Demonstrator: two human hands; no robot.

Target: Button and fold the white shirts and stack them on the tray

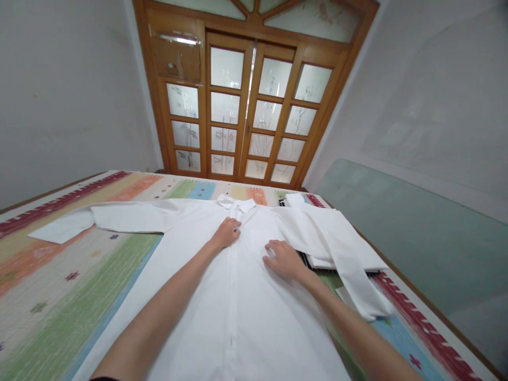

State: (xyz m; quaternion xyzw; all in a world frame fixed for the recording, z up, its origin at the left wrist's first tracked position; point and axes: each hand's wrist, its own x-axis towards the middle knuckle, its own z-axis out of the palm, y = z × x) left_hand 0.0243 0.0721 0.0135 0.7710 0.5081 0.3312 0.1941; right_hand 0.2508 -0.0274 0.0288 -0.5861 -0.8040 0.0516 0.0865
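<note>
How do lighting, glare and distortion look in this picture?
In the head view: the door panes are bright; a white glare streak crosses the brown panel at upper left; the door frame splays toward the top; the white shirt looks pale, its folds faint.

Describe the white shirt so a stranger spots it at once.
Before the glass-paned wooden doors lies a striped, multicoloured cloth. On it is a white shirt, collar toward the doors, with the left hand and right hand on its chest. Unlike the compact white pile at the right, it is spread wide.
</note>
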